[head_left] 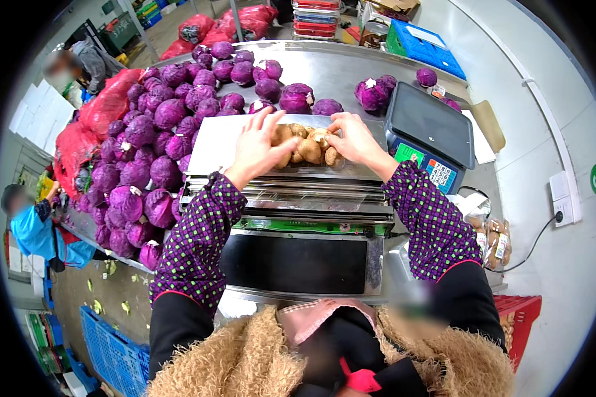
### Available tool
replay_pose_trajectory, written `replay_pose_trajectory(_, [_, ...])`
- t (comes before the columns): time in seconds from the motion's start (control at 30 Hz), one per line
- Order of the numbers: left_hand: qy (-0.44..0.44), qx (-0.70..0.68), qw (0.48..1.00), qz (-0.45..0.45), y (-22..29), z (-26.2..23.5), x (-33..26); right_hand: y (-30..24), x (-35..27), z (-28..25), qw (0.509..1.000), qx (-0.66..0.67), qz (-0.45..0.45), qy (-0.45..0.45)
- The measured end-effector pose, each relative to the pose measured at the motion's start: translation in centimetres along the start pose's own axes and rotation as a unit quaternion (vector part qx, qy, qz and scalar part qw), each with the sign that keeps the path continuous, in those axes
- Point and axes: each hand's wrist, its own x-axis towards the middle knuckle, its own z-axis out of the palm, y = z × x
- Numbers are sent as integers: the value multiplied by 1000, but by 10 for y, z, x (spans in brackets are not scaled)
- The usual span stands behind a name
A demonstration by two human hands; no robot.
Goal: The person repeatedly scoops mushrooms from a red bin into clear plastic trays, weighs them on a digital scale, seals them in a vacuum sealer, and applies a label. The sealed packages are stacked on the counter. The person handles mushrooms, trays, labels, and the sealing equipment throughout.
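A small pile of tan-brown mushrooms [306, 149] lies on the metal top of a film-wrapping machine [285, 217], in front of me. At the pile's left side is my left hand [261, 147], its fingers spread and the thumb near the mushrooms. From the right, my right hand [356, 140] reaches to the pile; its thumb and forefinger stand apart and touch the mushrooms' edge. Whatever lies beneath the pile is hidden. Clear film stretches across the machine's rollers, with a dark flat plate [295, 263] nearer to me.
Purple cabbages [169, 114] heap up on the left and back of the steel table. A weighing scale [430, 126] stands close on the right, with bagged mushrooms [495, 241] below it. A blue crate [425, 47] sits at the back. Two people work at the far left.
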Motion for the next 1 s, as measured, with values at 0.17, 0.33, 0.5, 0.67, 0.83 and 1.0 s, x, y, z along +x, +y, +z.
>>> replay_pose_trajectory(0.17, [-25,31,998,50,11,21,-3,-28,1,-16,996,55,71,10])
replay_pose_trajectory(0.33, [-9,-22,999,47,3,22,-4,-30,-10,4,982,-51,-149,107])
replay_pose_trajectory(0.5, [37,55,984,167,3,12,4,-29,-14,10,983,44,-136,118])
replay_pose_trajectory(0.67, [-44,23,968,245,0,12,17,-24,-19,3,989,93,2,119])
replay_pose_trajectory(0.83, [-14,11,967,256,-4,17,17,-37,-32,2,991,-31,116,51])
replay_pose_trajectory(1.0, [-15,-3,964,265,-5,20,17,-16,-45,-6,941,254,222,25])
